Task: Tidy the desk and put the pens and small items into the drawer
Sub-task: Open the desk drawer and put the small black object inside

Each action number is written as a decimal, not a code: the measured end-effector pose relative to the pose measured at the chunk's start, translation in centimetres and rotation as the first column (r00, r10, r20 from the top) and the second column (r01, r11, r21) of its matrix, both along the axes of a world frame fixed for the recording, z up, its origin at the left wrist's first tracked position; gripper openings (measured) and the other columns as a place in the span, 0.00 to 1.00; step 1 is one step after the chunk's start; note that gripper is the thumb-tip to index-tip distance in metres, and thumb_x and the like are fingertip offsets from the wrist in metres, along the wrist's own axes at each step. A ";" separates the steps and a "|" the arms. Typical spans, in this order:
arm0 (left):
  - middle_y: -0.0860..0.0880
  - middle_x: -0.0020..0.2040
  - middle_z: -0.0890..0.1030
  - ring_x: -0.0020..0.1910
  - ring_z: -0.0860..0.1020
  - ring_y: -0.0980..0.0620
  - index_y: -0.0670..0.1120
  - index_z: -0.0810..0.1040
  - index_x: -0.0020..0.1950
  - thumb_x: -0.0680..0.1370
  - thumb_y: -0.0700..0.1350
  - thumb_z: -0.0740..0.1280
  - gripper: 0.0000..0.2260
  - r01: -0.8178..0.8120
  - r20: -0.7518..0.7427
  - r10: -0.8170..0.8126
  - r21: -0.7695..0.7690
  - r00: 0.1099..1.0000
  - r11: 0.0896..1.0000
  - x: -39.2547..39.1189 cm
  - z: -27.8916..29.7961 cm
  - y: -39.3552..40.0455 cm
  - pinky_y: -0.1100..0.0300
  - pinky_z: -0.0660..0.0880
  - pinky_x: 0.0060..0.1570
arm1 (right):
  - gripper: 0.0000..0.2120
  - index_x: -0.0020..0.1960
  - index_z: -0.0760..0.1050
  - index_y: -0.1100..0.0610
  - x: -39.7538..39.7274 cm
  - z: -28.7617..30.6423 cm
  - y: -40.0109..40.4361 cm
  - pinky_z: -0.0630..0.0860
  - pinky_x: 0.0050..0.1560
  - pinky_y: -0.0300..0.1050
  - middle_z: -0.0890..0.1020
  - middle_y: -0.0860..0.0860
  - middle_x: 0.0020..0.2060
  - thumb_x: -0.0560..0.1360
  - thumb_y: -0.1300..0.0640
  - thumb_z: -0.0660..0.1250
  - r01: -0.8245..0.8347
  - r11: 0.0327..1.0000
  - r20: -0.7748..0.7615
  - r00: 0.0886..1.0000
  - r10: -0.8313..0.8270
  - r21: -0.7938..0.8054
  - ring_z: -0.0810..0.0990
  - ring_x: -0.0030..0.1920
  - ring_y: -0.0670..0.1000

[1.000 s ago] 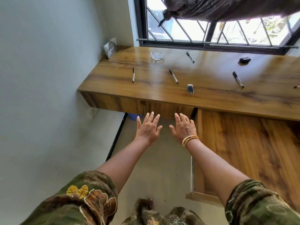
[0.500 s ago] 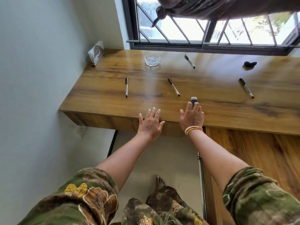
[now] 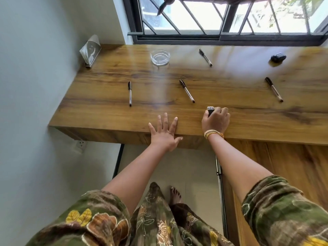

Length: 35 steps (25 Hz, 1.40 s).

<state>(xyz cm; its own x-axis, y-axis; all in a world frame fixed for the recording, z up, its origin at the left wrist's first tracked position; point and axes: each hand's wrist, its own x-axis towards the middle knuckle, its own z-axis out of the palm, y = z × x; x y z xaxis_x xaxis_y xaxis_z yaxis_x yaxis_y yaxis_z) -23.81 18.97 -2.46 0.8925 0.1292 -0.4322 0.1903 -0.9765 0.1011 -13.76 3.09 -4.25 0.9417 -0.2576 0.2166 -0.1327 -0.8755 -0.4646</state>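
Several black pens lie on the wooden desk (image 3: pixel 99 110): one at the left (image 3: pixel 130 93), one in the middle (image 3: pixel 187 91), one at the back (image 3: pixel 205 57) and one at the right (image 3: pixel 274 89). My right hand (image 3: pixel 216 119) curls around a small dark lighter (image 3: pixel 210 110) with a silver top, near the desk's front edge. My left hand (image 3: pixel 165 134) lies flat with spread fingers on the front edge and holds nothing. A small black item (image 3: pixel 278 58) sits at the back right. No open drawer shows.
A glass ashtray (image 3: pixel 160 57) stands at the back of the desk, and a tissue pack (image 3: pixel 90 50) leans against the left wall. A barred window (image 3: pixel 230 18) runs behind. A wooden cabinet front (image 3: pixel 284 166) with a metal handle (image 3: pixel 219 171) stands lower right.
Both hands rose from below the desk onto its front edge. My right hand reached the lighter and closed around it. The camera moved closer over the desk.
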 end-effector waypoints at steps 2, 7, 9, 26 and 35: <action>0.43 0.74 0.24 0.73 0.27 0.38 0.54 0.27 0.75 0.79 0.64 0.54 0.40 0.017 -0.045 -0.015 0.041 0.999 0.999 -0.9 0.3 -0.7 0.31 0.35 0.69 | 0.19 0.53 0.78 0.63 -1.9 0.1 -0.9 0.75 0.51 0.53 0.78 0.59 0.51 0.73 0.48 0.67 -0.042 0.998 0.000 0.999 0.042 0.037 0.78 0.51 0.60; 0.42 0.76 0.29 0.75 0.33 0.37 0.55 0.31 0.77 0.78 0.50 0.65 0.44 0.096 -0.079 -0.090 0.089 0.993 0.991 -3.2 1.6 -2.9 0.35 0.41 0.73 | 0.16 0.51 0.82 0.57 -9.8 -1.1 -6.4 0.75 0.51 0.48 0.79 0.56 0.46 0.69 0.48 0.70 -0.024 0.980 0.097 0.995 0.005 0.196 0.79 0.47 0.57; 0.42 0.77 0.30 0.76 0.33 0.38 0.56 0.32 0.77 0.77 0.48 0.65 0.44 0.101 -0.088 -0.097 0.045 0.991 0.994 -3.7 2.1 -4.6 0.36 0.41 0.73 | 0.14 0.51 0.82 0.54 -12.4 -1.4 -9.3 0.73 0.52 0.44 0.80 0.55 0.46 0.69 0.49 0.70 0.093 0.957 0.107 0.986 -0.126 0.274 0.78 0.48 0.55; 0.39 0.71 0.21 0.71 0.25 0.35 0.55 0.19 0.70 0.69 0.59 0.66 0.55 0.081 0.033 -0.093 0.275 0.995 0.958 -4.5 -2.3 -7.0 0.33 0.37 0.70 | 0.18 0.56 0.80 0.61 -7.0 -7.2 -15.4 0.79 0.53 0.52 0.82 0.60 0.53 0.71 0.51 0.72 0.268 0.925 -0.414 0.900 -0.140 0.269 0.80 0.55 0.61; 0.38 0.70 0.20 0.69 0.23 0.33 0.55 0.20 0.70 0.69 0.60 0.66 0.55 0.052 0.015 -0.058 0.264 0.998 0.963 -4.2 -2.6 -7.5 0.29 0.37 0.68 | 0.22 0.58 0.79 0.62 -6.8 -8.2 -16.0 0.76 0.56 0.52 0.81 0.61 0.55 0.71 0.48 0.72 0.264 0.902 -0.401 0.909 -0.114 0.343 0.79 0.58 0.62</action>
